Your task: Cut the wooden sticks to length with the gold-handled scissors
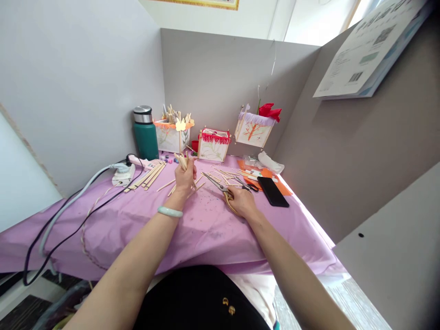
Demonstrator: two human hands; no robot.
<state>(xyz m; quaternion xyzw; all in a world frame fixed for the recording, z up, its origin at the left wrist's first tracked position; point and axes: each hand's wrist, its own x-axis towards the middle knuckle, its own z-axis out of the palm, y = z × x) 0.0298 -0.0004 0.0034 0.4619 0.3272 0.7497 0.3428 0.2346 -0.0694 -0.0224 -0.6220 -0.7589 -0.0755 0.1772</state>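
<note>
Black clothing (192, 302) is seen closest, below the desk's front edge. Around the middle of the desk (202, 229), a bundle of sticks (182, 161) is gripped upright in the left hand (184, 178), its fingers curled around them. Gold-handled scissors (224, 189) are held in the right hand (241, 201), fingers bent around the handles (the fingertips are partly hidden). Since the blades are pointed toward the left hand, skin could be nicked by a slip. Loose sticks (166, 185) could be scattered by a sweeping wrist. Near the right edge, the phone (273, 191) could be nudged; toward the left corner, the power strip (123, 176) could be dragged by a snagged cord.
</note>
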